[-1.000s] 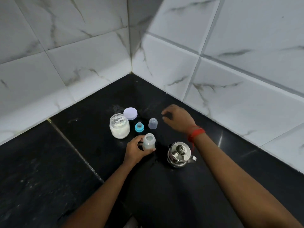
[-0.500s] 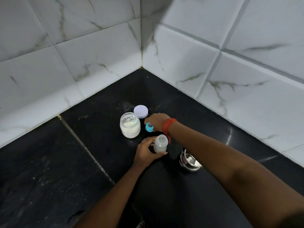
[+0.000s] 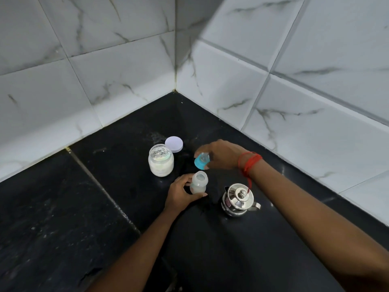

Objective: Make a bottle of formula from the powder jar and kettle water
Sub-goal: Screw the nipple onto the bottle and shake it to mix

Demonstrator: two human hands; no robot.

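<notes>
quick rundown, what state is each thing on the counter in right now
powder jar: open, upright, white powder inside
jar lid: off, flat on the counter beside the jar
baby bottle: upright, uncapped, gripped by left hand
blue teat ring: off the bottle, tilted, pinched by right hand
steel kettle: upright, lid on

The translucent baby bottle (image 3: 199, 183) stands upright and uncapped, gripped by the left hand (image 3: 180, 193). The right hand (image 3: 221, 153) pinches its teal nipple ring (image 3: 201, 162) just above. The open powder jar (image 3: 161, 160) stands left, its pale lid (image 3: 173, 144) flat beside it. The lidded steel kettle (image 3: 239, 199) stands right.
</notes>
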